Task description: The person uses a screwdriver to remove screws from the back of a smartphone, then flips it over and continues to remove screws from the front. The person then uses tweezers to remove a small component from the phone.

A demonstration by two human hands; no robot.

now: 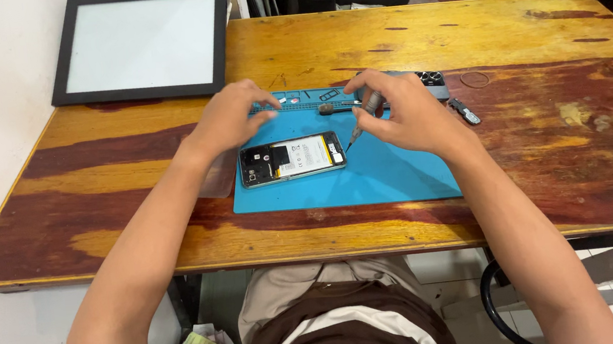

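1. Phone (291, 158) lying back-open and flat on the blue mat (398, 177), toward the mat's left half, battery and circuit board showing.

2. Right hand (406, 112) hovering just right of the phone, fingers pinching a slim screwdriver (363, 117) by its grey handle, tip slanting down toward the phone's right end; whether tip and phone are touching, impossible to tell.

3. Left hand (229, 119) curling just above the phone's left end, fingertips reaching toward the ridged strip along the mat's far edge; whether anything small is being pinched, impossible to tell.

4. Judging handling: looking light, stiff and thin as a slab, yet fragile with the back off. Exposed board and flex cables likely bending or tearing under pressure; battery best left unpressed and unpierced.

5. Judging hold: gripping by the long metal side rails, thumb on one edge and fingers on the other, keeping clear of the open interior. Smooth frame probably sliding easily, though the rubbery mat is likely damping that.

6. Lying beyond the phone, at the mat's far edge: small black parts and a round-holed tray (431, 78).

7. Lying to the phone's right, off the mat on the wooden table (534, 27): a small dark part (465, 110).

8. Standing far left of the phone, on the table's corner: a black-framed white panel (141, 45).

9. Resting just left of the phone: a clear, thin cover (217, 175), partly under the left wrist.
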